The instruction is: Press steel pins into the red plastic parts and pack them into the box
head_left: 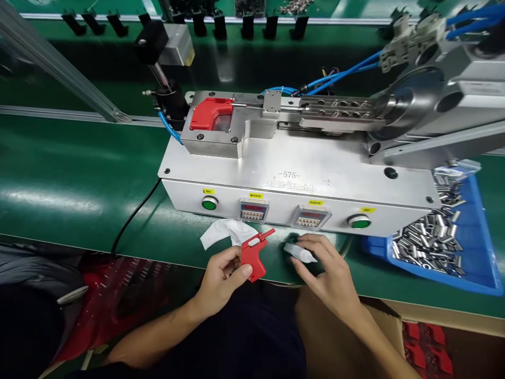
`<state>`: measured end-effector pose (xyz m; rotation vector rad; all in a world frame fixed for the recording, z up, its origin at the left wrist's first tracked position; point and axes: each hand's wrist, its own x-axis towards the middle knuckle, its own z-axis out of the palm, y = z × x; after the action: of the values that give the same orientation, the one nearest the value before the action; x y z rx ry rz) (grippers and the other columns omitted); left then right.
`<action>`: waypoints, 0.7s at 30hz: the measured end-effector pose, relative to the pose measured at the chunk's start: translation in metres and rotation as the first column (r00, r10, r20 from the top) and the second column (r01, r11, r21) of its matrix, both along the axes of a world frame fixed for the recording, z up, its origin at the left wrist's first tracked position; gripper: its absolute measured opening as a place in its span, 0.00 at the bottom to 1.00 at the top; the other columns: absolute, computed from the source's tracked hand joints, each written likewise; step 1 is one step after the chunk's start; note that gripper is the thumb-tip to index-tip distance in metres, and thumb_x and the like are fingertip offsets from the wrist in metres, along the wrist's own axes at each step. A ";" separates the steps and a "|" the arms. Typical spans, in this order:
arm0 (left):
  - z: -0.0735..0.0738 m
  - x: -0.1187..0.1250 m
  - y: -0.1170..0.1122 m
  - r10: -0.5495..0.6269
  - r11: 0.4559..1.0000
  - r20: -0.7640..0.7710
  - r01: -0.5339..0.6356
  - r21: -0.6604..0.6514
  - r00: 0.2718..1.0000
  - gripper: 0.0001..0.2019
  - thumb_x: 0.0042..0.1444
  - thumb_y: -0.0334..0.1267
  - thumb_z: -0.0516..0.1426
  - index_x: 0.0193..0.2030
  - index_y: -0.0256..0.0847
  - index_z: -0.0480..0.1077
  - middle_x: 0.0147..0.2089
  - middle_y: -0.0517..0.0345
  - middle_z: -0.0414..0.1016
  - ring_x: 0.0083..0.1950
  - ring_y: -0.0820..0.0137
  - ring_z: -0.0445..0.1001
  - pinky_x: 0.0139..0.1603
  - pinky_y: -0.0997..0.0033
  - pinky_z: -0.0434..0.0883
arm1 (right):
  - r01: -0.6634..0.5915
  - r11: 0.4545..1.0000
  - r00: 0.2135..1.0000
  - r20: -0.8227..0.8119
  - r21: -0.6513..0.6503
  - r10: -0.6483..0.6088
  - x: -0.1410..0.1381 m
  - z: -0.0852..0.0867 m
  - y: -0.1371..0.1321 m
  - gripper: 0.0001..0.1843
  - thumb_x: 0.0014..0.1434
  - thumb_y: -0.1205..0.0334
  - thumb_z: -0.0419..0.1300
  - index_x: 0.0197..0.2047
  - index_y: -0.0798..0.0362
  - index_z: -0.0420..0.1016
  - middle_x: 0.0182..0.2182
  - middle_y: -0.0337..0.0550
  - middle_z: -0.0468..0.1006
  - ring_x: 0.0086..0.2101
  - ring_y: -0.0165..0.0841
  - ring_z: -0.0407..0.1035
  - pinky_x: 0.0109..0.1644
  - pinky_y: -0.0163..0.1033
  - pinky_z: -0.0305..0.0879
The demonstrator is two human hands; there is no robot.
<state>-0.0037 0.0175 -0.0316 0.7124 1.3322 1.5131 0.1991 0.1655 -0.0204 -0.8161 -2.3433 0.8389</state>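
My left hand [223, 276] pinches a small red plastic part [254, 256] just above the near edge of the green bench. My right hand [325, 271] lies beside it with its fingers closed on a small white packet [302, 253]. A crumpled white cloth or bag [224, 232] lies on the bench just behind the red part. In front of both hands stands a metal press machine [300, 173] marked 575, with another red part [209, 112] seated in its fixture at the left.
A blue tray [479, 247] of several small metal tubes sits at the right. Green buttons [209, 202] and counters are on the machine's front. A black cable [132, 216] runs left. A box of red parts [424, 347] sits at lower right, and a red bag [118, 297] at lower left.
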 end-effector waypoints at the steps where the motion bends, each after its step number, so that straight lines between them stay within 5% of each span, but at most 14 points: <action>1: 0.002 0.001 0.000 -0.016 1.000 -0.023 0.016 0.001 1.000 0.13 0.66 0.47 0.65 0.40 0.38 0.80 0.34 0.57 0.77 0.34 0.71 0.73 0.38 0.76 0.72 | 0.006 0.999 1.000 -0.016 -0.054 -0.007 0.001 0.004 -0.001 0.04 0.68 0.64 0.61 0.47 0.48 0.73 0.45 0.49 0.81 0.45 0.42 0.79 0.49 0.44 0.77; 4: 0.004 0.002 0.002 -0.055 0.998 -0.106 0.055 -0.003 0.993 0.13 0.67 0.47 0.64 0.39 0.37 0.78 0.33 0.58 0.76 0.33 0.72 0.70 0.37 0.76 0.70 | 0.026 0.985 0.997 -0.063 -0.171 -0.038 0.006 0.018 -0.006 0.05 0.67 0.66 0.62 0.46 0.47 0.72 0.41 0.44 0.82 0.38 0.37 0.79 0.43 0.39 0.76; 9: 0.003 0.002 0.004 -0.092 0.996 -0.219 0.089 -0.026 0.971 0.17 0.68 0.48 0.63 0.33 0.37 0.74 0.30 0.58 0.72 0.33 0.70 0.69 0.37 0.73 0.68 | 0.013 0.985 0.994 -0.109 -0.171 -0.032 0.008 0.035 -0.012 0.03 0.69 0.63 0.61 0.46 0.49 0.75 0.31 0.39 0.77 0.26 0.31 0.70 0.30 0.35 0.68; 21: 0.005 0.009 0.004 -0.145 0.989 -0.245 0.147 -0.011 0.959 0.14 0.69 0.46 0.61 0.37 0.38 0.76 0.31 0.57 0.74 0.34 0.67 0.71 0.39 0.70 0.70 | -0.010 0.980 0.995 -0.096 -0.198 -0.009 0.003 0.033 -0.015 0.03 0.69 0.63 0.60 0.44 0.50 0.75 0.28 0.39 0.78 0.23 0.30 0.69 0.27 0.34 0.66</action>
<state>0.0051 0.0212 -0.0271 1.0071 1.4224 1.3439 0.2025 0.1508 0.0126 -0.8360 -2.2000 1.1015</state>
